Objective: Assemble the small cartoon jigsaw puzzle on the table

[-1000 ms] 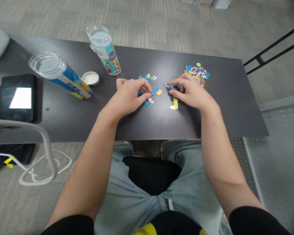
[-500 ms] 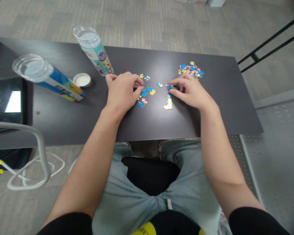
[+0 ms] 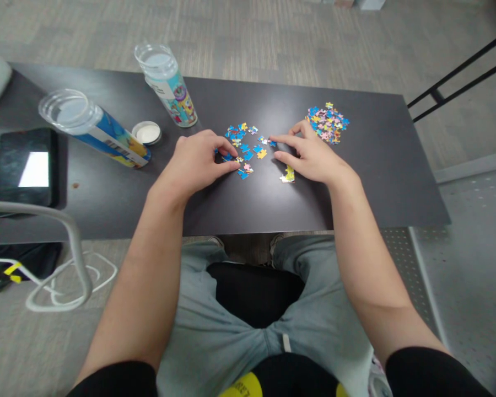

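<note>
My left hand (image 3: 204,161) bends over a loose group of jigsaw pieces (image 3: 248,155), thumb and index finger closing around a small piece (image 3: 239,160) at their tips. Part of that group lies hidden under its fingers. My right hand (image 3: 314,154) is open, its index fingertip touching a blue jigsaw piece (image 3: 273,143) and its thumb held apart. Below that thumb sits a short joined strip of yellow and white pieces (image 3: 288,175), its upper end covered by the hand. Beyond my right hand is a heaped pile of mixed jigsaw pieces (image 3: 328,122).
Two clear-topped printed canisters, a blue one (image 3: 107,138) and a teal one (image 3: 176,96), stand on the left of the dark table (image 3: 376,182). Between them is a round white lid (image 3: 147,133). A black tablet-like device (image 3: 22,165) and a white curved tube (image 3: 72,237) are farther left.
My right hand has moved left, with the blue piece now beside the loose group. My left hand has drawn slightly down and left, uncovering more pieces. The view has shifted a little.
</note>
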Available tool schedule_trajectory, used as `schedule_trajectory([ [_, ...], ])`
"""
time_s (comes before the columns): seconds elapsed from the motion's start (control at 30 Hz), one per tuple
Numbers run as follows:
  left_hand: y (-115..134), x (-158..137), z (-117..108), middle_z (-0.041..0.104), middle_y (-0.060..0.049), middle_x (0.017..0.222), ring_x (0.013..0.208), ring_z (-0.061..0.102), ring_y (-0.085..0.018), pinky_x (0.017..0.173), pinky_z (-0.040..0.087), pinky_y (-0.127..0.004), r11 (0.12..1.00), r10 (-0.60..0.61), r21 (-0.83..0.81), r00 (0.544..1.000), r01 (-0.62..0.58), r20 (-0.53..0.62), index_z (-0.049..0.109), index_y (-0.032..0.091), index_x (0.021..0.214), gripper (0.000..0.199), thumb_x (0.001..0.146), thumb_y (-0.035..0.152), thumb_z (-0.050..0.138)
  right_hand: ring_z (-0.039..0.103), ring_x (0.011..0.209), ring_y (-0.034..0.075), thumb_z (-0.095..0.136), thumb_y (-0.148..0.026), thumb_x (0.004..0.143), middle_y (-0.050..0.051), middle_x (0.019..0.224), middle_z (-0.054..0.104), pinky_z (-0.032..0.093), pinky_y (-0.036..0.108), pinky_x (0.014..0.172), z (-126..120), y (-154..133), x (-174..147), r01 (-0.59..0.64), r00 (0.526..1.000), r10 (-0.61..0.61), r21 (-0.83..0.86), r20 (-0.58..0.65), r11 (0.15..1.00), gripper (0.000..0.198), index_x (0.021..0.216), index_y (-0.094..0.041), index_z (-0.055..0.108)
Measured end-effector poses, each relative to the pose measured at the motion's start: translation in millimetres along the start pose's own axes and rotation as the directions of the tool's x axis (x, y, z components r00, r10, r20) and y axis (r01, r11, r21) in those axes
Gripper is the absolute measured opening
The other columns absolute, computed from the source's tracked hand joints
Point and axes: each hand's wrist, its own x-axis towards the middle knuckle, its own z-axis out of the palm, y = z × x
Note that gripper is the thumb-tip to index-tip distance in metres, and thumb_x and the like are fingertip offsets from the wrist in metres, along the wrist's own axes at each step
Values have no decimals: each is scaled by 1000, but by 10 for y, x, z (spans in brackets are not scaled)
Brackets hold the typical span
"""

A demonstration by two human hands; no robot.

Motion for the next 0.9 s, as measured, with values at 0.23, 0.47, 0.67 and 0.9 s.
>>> schedule_trajectory([
  [0.23, 45, -13, 24, 80, -8, 124, 122, 76, -36, 131, 50, -60, 1000, 21, -17, 1000, -22, -14, 98, 33, 112, 11, 114, 33, 88, 80, 129, 43, 89, -46, 114, 18, 154, 74, 71, 73, 127, -28, 42, -28, -30, 999, 32, 106, -19, 994, 70, 183, -36, 79],
  [0.47, 53, -44, -3, 76, -7, 120, 124, 74, -38, 138, 44, -66, 999, 7, -43, 999, -9, -46, 94, 31, 111, 18, 99, 34, 106, 75, 103, 33, 98, -50, 103, 15, 149, 78, 74, 66, 116, -182, 175, -157, -75, 997, 78, 130, -16, 989, 74, 173, -34, 82],
  [0.67, -10, -21, 24, 81, -6, 110, 120, 75, -36, 131, 49, -61, 999, 5, -48, 999, -7, -39, 93, 31, 107, 23, 96, 43, 109, 75, 106, 33, 106, -48, 93, 14, 147, 72, 74, 64, 118, -268, 179, -233, -58, 998, 51, 180, 44, 982, 79, 168, -33, 85],
  [0.9, 108, -24, 25, 91, -3, 108, 109, 82, -32, 114, 59, -52, 990, 14, -142, 999, -19, -38, 88, 32, 107, 11, 105, 39, 96, 71, 106, 33, 112, -54, 89, 14, 149, 69, 73, 64, 116, -310, 149, -245, -55, 996, 42, 171, 80, 984, 81, 163, -32, 88],
])
